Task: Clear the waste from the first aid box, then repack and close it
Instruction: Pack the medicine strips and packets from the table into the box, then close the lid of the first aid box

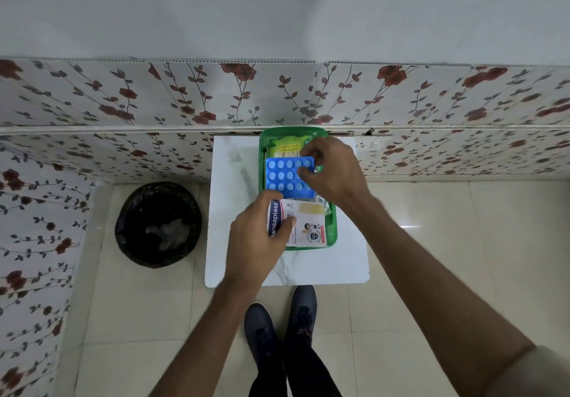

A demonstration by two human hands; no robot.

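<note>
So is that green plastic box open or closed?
Open: no lid covers the green plastic box; the blue tablet blister pack and plaster packet show inside.

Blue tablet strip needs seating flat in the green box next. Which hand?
Right, probably. The right hand already pinches the blue tablet strip over the green box; the left hand grips the Hansaplast box.

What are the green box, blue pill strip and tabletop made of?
Green box: likely glossy moulded plastic, going by its rounded rim. Blue pill strip: blister pack with raised bubbles, plastic or foil. Tabletop: white with grey veins, marble-look; stone or laminate unclear.
</note>
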